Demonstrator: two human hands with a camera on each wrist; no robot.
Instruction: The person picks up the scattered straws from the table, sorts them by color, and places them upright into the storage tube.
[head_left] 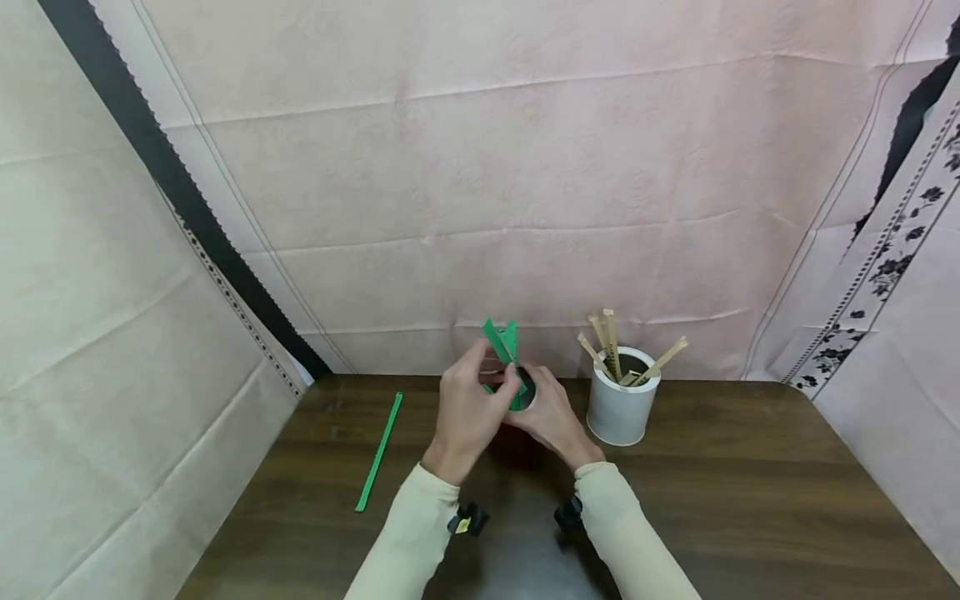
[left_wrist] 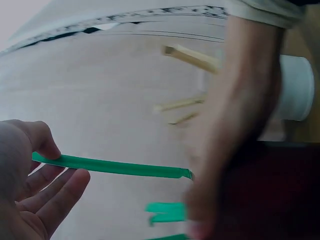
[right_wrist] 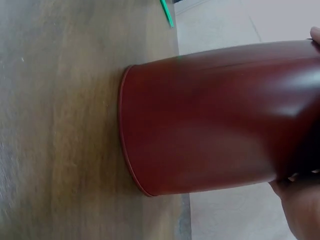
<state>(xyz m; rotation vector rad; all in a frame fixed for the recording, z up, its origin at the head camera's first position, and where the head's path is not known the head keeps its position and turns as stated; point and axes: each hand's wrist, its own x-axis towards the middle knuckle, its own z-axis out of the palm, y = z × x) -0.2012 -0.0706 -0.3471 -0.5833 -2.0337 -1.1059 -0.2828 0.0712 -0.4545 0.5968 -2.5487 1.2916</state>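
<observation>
My left hand (head_left: 472, 408) pinches one end of a narrow green strip (left_wrist: 110, 166) between thumb and fingers. The strip's other end reaches the mouth of a dark red cylindrical cup (right_wrist: 210, 120). Fingers of my right hand (head_left: 551, 417) grip this cup near its rim. Its base is close to the tabletop in the right wrist view. More green strips (left_wrist: 167, 212) stick out of the cup's mouth. In the head view, my hands hide most of the cup. Another green strip (head_left: 378, 452) lies on the table, left of my left hand.
A white cup (head_left: 621, 412) with several tan sticks (head_left: 612, 346) stands on the wooden table (head_left: 750, 483), right of my right hand. Pale cloth (head_left: 480, 183) hangs behind the table's back edge and along both sides.
</observation>
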